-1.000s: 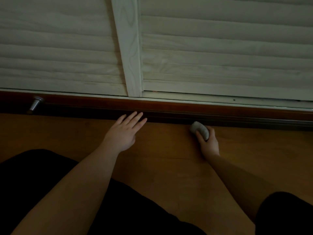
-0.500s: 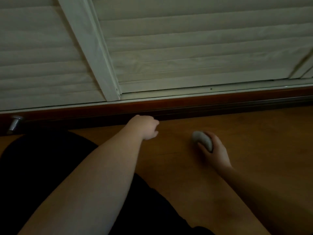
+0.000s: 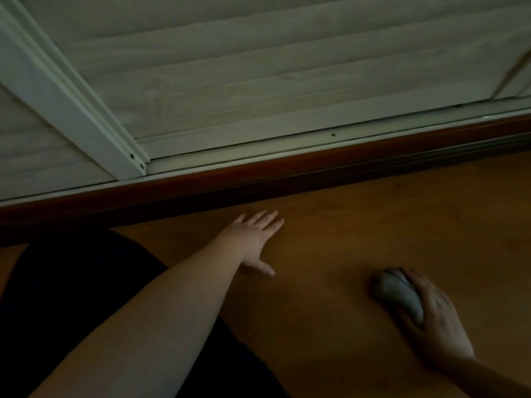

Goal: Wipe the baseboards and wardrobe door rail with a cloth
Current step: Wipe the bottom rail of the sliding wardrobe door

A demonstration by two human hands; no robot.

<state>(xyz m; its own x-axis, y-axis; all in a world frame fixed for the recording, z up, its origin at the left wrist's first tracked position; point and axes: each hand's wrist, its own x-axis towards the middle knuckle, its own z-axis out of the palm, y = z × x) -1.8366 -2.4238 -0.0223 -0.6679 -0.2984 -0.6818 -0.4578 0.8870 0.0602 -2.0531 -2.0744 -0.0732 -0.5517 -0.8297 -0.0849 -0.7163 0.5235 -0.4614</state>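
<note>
A wooden floor (image 3: 359, 225) in a warm orange-brown tone fills the lower right of the view, smooth and dimly lit. Above the floor's far edge stand pale louvred doors (image 3: 258, 67) with horizontal slats, their wood grain faintly visible. A white vertical door frame (image 3: 71, 110) runs diagonally across the upper left, where one panel overlaps the other; two small screw holes show near its lower end. Dark black clothing (image 3: 71, 282) covers the person's lap at the lower left, lying over the floor and showing no detail in the low light.
</note>
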